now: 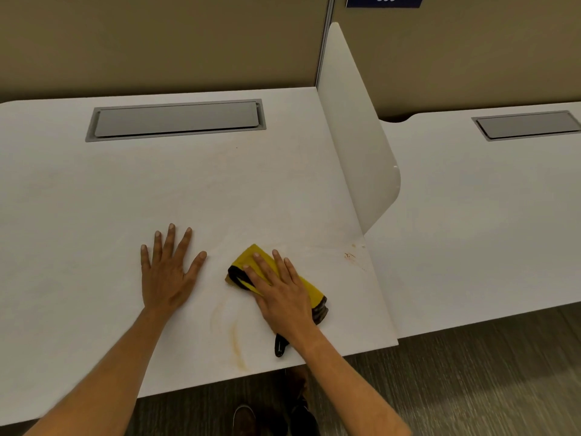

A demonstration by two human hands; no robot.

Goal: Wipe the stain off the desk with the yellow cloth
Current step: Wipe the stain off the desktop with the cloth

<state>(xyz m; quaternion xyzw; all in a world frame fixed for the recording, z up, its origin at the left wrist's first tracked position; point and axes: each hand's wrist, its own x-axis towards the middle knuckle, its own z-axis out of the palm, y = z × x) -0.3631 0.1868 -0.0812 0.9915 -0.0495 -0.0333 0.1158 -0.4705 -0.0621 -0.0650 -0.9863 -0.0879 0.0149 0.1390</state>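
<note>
White desk is lying before tan partitions | yellow cloth, folded, is resting near front edge | right hand is pressing it flat, fingers extended | left hand is lying open, palm down, just beside | brownish stain is showing as streaks near the cloth.

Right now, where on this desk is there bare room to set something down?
Bare: the white desk between the grey cable hatch and flat left hand. Crowded: right hand pressing the folded yellow cloth, orange-brown smears beside it.
</note>
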